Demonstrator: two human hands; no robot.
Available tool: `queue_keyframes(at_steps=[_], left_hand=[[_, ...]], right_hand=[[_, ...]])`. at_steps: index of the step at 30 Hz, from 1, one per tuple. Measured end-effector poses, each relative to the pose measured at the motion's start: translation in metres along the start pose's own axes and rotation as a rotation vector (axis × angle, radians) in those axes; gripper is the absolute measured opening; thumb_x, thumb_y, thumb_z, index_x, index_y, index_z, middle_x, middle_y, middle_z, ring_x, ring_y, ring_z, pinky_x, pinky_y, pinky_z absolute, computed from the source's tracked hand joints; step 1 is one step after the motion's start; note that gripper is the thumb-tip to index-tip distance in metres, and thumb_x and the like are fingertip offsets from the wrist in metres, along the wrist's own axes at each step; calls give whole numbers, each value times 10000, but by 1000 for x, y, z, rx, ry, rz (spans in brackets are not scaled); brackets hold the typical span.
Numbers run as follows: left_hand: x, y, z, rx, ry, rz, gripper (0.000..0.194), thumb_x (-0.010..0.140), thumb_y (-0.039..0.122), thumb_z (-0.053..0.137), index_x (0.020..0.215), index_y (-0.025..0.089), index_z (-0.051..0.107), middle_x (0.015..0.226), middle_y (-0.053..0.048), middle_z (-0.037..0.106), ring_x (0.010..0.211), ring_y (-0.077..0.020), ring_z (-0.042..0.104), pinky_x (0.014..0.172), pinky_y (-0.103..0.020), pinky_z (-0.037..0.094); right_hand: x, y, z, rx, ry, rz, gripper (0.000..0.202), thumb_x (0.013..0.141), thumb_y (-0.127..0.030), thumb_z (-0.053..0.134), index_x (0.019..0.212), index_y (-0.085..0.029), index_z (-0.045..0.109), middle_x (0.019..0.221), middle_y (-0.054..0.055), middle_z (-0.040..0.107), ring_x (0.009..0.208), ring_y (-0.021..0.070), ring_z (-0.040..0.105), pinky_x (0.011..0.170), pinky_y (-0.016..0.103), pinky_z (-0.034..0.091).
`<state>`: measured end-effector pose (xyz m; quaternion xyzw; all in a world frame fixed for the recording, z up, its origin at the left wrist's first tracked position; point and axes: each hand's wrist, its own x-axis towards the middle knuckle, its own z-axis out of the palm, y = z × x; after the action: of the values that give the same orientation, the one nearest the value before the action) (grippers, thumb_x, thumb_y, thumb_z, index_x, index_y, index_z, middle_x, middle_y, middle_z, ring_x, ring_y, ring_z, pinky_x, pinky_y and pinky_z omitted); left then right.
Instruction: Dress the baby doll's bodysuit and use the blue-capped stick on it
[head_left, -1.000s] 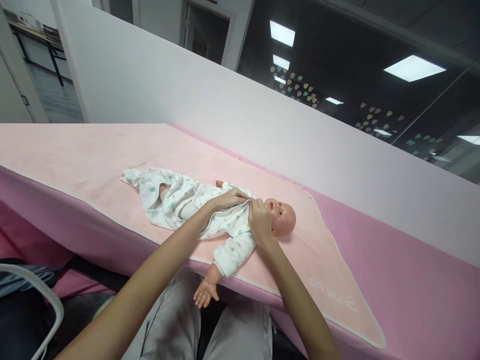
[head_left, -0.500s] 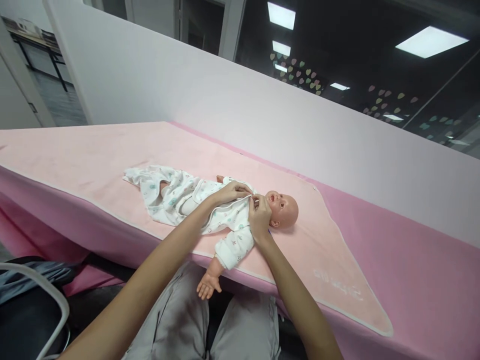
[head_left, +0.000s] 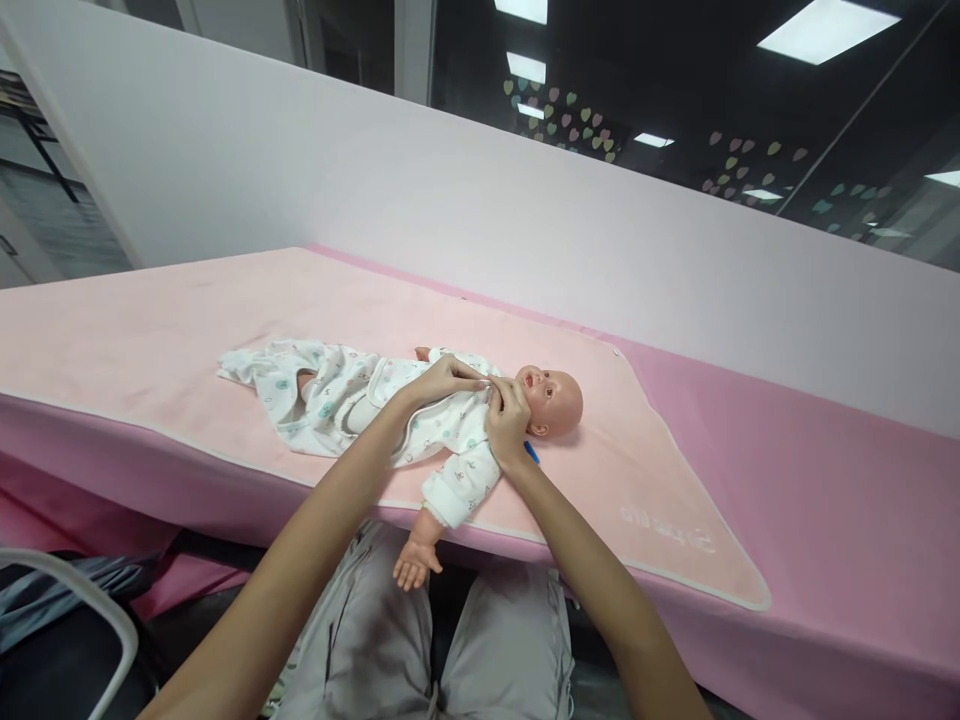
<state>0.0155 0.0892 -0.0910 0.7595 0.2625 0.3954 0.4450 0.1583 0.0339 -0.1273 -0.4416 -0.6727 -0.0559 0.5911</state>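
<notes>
A baby doll (head_left: 559,402) lies on its back, head to the right, one arm hanging over the near edge. It wears a white patterned baby outfit (head_left: 457,430) that is partly open down the front. At the doll's chest, just below the neck, my left hand (head_left: 450,378) pinches the edge of the outfit. My right hand (head_left: 508,415) is closed on the cloth right beside it, close to the doll's chin. The fingertips of both hands nearly meet, and they hide the exact spot they grip. A small blue item (head_left: 532,452) shows by my right wrist.
A peach mat (head_left: 645,480) covers part of the pink table (head_left: 840,500). Behind it runs a white wall (head_left: 337,170) with a dark window above. A chair with a curved grey frame (head_left: 82,590) stands at the lower left. My legs are under the table edge.
The camera view has shifted and tilted slightly. Both hands stay at the doll's neckline, fingers a little closer together. More of the blue item shows beside my right wrist.
</notes>
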Motion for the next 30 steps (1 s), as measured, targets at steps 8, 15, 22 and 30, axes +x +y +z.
queue_keyframes(at_steps=[8, 15, 22, 30], left_hand=[[0, 1, -1, -48, -46, -36, 322, 700, 302, 687, 941, 91, 717, 897, -103, 690, 829, -198, 624, 700, -239, 464], [0, -4, -2, -139, -68, -27, 358, 685, 280, 711, 983, 84, 671, 887, -108, 682, 828, -189, 633, 711, -237, 475], [0, -5, -2, -116, -89, -36, 464, 675, 247, 718, 1099, 85, 622, 822, -92, 682, 764, -163, 627, 669, -215, 462], [0, -2, -2, -81, -55, -61, 439, 673, 231, 693, 1085, 88, 636, 768, -74, 670, 723, -153, 612, 643, -215, 449]], right_hand=[[-1, 1, 2, 47, 102, -24, 194, 886, -212, 406, 904, -143, 587, 867, 45, 619, 839, 108, 565, 777, 233, 453], [-3, 2, 2, 53, 133, -38, 156, 874, -209, 437, 929, -147, 568, 862, 41, 611, 808, 101, 562, 735, 219, 453], [-2, 3, 2, 55, 59, -55, 161, 882, -182, 391, 884, -152, 549, 857, 37, 590, 842, 104, 540, 776, 233, 439], [-2, 2, 2, 81, 50, -11, 140, 878, -190, 397, 895, -153, 531, 862, 39, 586, 837, 108, 544, 772, 238, 443]])
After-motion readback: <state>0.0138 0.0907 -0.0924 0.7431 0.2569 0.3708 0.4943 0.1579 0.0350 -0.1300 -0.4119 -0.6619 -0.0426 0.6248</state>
